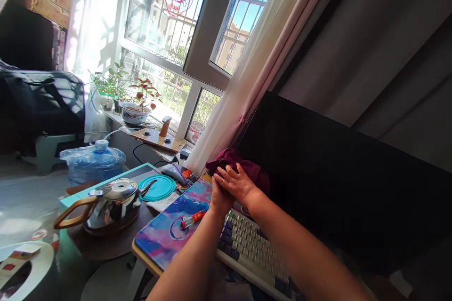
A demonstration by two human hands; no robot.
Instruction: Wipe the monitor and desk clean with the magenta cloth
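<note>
My right hand (pixel 240 184) reaches forward with its fingers stretched out and slightly apart. It overlaps my left hand (pixel 221 197), whose fingers are mostly hidden behind it. Just beyond both hands lies a maroon cloth item (pixel 256 174), folded or bunched; whether either hand touches it I cannot tell. Below the hands a white and purple keyboard (pixel 247 240) runs toward the lower right, partly covered by my forearms. A red, clear-ended tube (pixel 192 219) rests on the blue and pink desk mat (pixel 158 240), left of my left wrist.
A large dark screen (pixel 339 188) stands behind the keyboard. To the left are a shiny kettle (pixel 115 207) with a wooden handle, a turquoise round lid (pixel 157 187) and a blue water bottle (pixel 100 160). Potted plants (pixel 136 112) stand by the window, near a curtain (pixel 243 84).
</note>
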